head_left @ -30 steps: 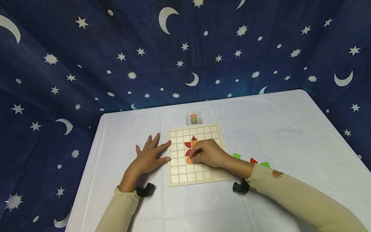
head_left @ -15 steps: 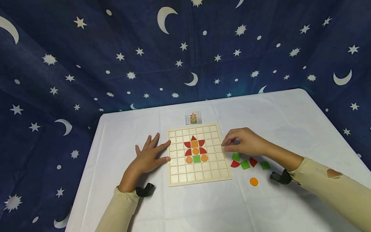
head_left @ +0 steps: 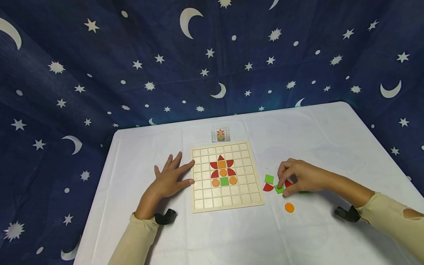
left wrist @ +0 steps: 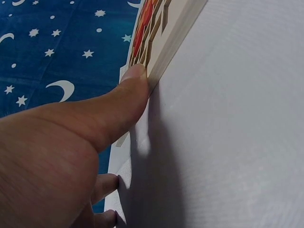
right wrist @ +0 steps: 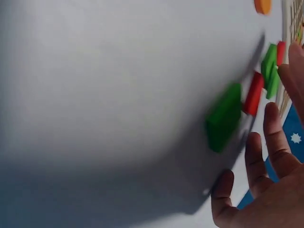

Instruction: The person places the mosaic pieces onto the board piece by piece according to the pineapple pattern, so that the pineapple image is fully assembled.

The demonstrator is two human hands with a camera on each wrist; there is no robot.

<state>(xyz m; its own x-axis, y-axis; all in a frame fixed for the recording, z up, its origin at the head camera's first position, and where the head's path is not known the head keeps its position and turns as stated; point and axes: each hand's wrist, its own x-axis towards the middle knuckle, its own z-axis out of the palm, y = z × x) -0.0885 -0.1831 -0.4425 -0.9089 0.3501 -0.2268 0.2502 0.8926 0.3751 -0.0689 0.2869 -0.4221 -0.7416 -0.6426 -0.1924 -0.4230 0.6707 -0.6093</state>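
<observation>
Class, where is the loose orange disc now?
Head view: the loose orange disc lies on the white tablecloth, right of the wooden grid board, below the right hand in frame.

Right hand (right wrist: 278, 187) at lower right, cut by frame edge. Green block (right wrist: 224, 116) right of centre; red piece (right wrist: 253, 93) near it. Further green pieces (right wrist: 269, 61), upper right; orange piece (right wrist: 262, 5), top edge.
</observation>
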